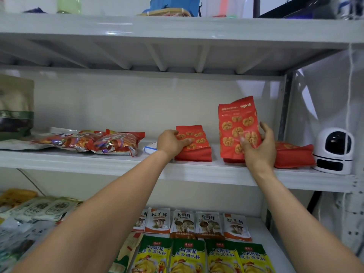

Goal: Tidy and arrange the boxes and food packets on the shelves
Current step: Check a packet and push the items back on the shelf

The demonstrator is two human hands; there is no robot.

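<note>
1. head view: left hand (172, 143) curls its fingers on the low packet (194, 152) on the middle shelf (98, 161).
2. right hand (260, 149) clamps the upright packet (235, 123) just beside it.
3. best to stand the low one up too, base flat, face forward.

green pouch (13, 107) cropped left, yellow packets (202, 257) cropped below

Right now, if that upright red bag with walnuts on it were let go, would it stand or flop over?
It would probably tip: the upright red bag leans slightly and is steadied by the right hand. It looks soft, not stiff, as its top edge is crumpled. It is likely light for its size, since one hand holds it. A matching bag lies flat beside it.
</note>
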